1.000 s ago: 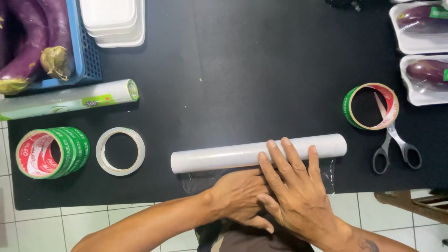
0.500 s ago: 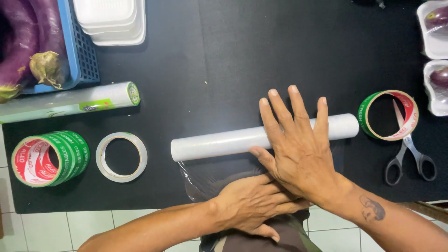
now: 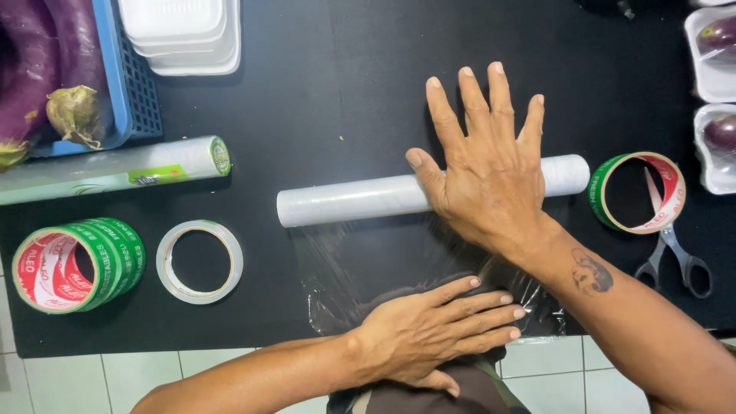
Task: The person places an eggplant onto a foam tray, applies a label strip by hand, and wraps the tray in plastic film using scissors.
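Two bare hands spread clear cling film from a roll across a black tabletop (image 3: pixel 368 84).

The black tabletop carries, at its upper left, a blue plastic crate (image 3: pixel 130 84) of purple eggplants (image 3: pixel 38 69) beside a stack of white foam trays (image 3: pixel 188 34). At centre lies the white roll of clear cling film (image 3: pixel 345 205), with a pulled-out sheet of transparent film (image 3: pixel 368 264) running from it to the near table edge. The right hand (image 3: pixel 487 180) rests flat on the roll, fingers spread, gripping nothing; the left hand (image 3: pixel 429 333) lies flat, fingers extended, pressing the sheet's near edge. To the left are a boxed film roll (image 3: pixel 115 170), a thick stack of green-and-red tape rolls (image 3: pixel 73 264) and a clear tape ring (image 3: pixel 199 262). To the right lie a green-and-red tape ring (image 3: pixel 636 192) over grey-handled scissors (image 3: pixel 675 253), and two foam trays with wrapped eggplants (image 3: pixel 717 92).
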